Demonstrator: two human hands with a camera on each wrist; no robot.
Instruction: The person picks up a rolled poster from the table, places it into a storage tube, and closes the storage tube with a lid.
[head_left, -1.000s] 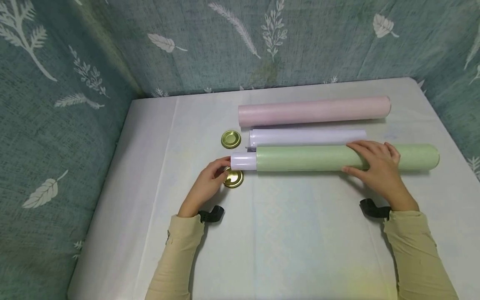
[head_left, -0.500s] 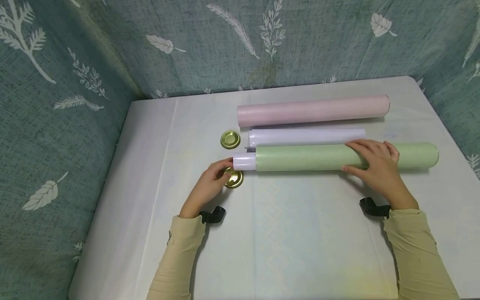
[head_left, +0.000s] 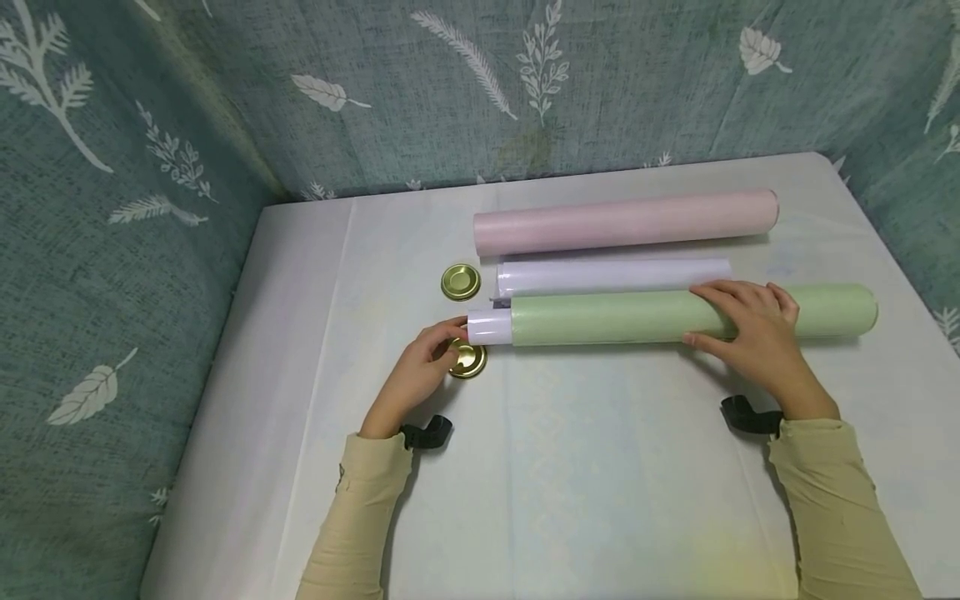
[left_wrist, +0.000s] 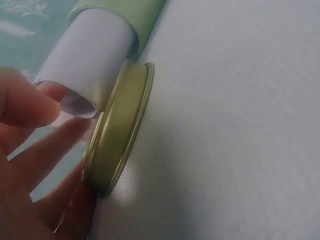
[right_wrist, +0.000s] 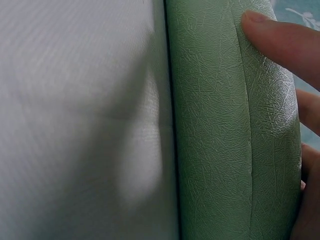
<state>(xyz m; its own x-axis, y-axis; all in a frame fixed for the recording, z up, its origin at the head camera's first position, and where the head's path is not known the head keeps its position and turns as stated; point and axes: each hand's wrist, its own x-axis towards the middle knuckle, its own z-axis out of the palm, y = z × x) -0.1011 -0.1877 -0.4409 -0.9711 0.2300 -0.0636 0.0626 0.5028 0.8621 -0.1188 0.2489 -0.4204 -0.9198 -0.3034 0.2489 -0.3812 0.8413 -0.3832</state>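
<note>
A white surface (head_left: 600, 467) reaches back to a patterned green curtain (head_left: 375, 100). Its widest stretches lie left of the things and between the person's forearms; a narrow strip separates the rounded end of a green tube (head_left: 600, 317) from the right edge. A pink tube (head_left: 626, 222) lies near the far edge, with a second white roll (head_left: 615, 276) between it and the green one.

Compared with one second ago, slightly less of a white roll (head_left: 490, 327) sticks out of the green tube, and the left hand (head_left: 416, 371) has shifted slightly right with it. The right hand holds nearly the same place.

The green tube's long axis runs left to right, its mouth and the roll pointing left.

The right hand (head_left: 761, 342) is clamped over the tube, thumb on the near side. The left fingers are spread at the roll's outer end; whether they pinch it cannot be told. A gold lid (head_left: 470, 358) lies just beside that end, another (head_left: 461, 282) farther back.
</note>
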